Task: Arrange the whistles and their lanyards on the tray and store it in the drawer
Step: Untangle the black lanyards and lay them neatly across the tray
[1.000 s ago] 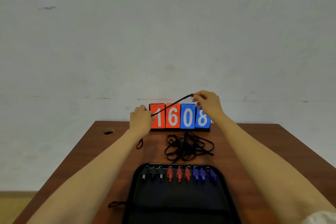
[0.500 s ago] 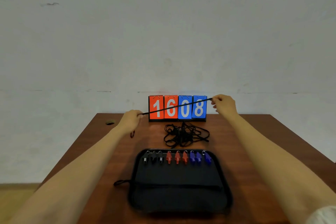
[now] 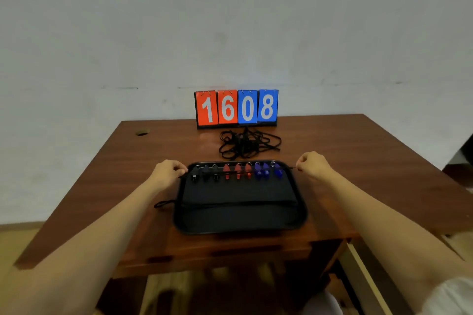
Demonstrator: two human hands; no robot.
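A black tray (image 3: 240, 222) lies on the wooden table near its front edge. Along the tray's far side runs a row of several whistles: black ones (image 3: 205, 174) at the left, red ones (image 3: 238, 171) in the middle, blue ones (image 3: 266, 170) at the right. A black lanyard (image 3: 231, 173) is stretched straight across this row. My left hand (image 3: 167, 171) pinches its left end beside the tray's left rim. My right hand (image 3: 311, 164) pinches its right end at the tray's right rim. A tangled pile of black lanyards (image 3: 247, 144) lies behind the tray.
A flip scoreboard (image 3: 236, 108) reading 1608 stands at the table's back edge against the wall. A round cable hole (image 3: 142, 133) is at the back left of the table (image 3: 358, 156). A short black strap loop (image 3: 163, 204) sticks out at the tray's left side.
Both hands have come down and toward me, bringing the taut lanyard from in front of the scoreboard to lie across the whistle row. The camera has tilted down.
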